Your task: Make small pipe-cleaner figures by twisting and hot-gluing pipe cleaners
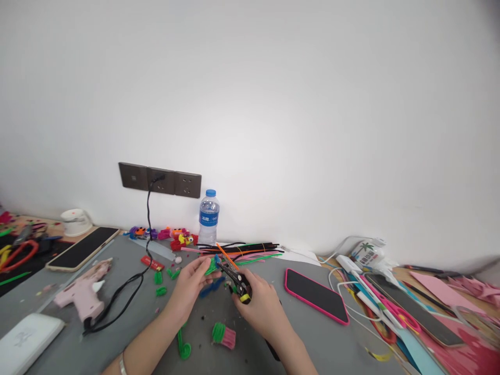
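Observation:
My left hand [192, 281] is closed around a small green pipe-cleaner piece [212, 265] with a bit of blue at its right end. From the right, my right hand [260, 299] grips a pair of black pliers [239, 280] with a yellow mark. The jaws of the pliers reach the blue end of the green piece; whether they are clamped on it I cannot make out. Below the hands lie a green-and-pink bundle [224, 335] and a curled green pipe cleaner [183, 346]. A blue fuzzy strip [212, 286] rests under the pliers.
Behind my hands are a water bottle [209, 219] and loose pipe cleaners [250, 251]. A pink glue gun [84, 291] with a black cord lies left, near a white box [29, 341]. Right are a pink-cased phone [316, 296], cables and scissors [404, 319].

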A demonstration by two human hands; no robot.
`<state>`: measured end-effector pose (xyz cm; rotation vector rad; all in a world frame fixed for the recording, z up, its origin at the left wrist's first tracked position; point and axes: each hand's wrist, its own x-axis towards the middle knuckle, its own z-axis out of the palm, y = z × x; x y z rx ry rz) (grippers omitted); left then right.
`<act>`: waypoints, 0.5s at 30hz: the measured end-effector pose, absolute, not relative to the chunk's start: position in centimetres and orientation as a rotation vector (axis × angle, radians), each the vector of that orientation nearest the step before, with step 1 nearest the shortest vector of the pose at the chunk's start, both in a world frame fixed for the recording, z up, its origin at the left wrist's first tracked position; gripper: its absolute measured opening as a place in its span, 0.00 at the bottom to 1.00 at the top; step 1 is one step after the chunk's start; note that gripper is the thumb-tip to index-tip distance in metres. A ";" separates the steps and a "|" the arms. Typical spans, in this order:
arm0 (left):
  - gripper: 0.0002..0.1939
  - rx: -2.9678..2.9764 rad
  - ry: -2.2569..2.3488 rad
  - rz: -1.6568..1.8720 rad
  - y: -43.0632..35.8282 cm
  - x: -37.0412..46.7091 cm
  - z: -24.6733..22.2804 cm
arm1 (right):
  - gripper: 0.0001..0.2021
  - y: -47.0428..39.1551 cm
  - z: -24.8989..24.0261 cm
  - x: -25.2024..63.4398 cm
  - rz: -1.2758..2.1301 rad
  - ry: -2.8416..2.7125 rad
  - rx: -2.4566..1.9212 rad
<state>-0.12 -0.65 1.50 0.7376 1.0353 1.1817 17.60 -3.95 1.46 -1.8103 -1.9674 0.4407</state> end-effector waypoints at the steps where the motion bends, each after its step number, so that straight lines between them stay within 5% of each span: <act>1: 0.21 0.741 1.034 1.177 -0.7 -0.1 1.5 | 0.17 -4.0 1.5 17.6 0.439 -1.969 -1.814; 15: 0.23 0.808 1.056 1.167 -0.7 -0.1 1.2 | 0.19 -3.9 1.4 17.5 0.449 -1.971 -1.832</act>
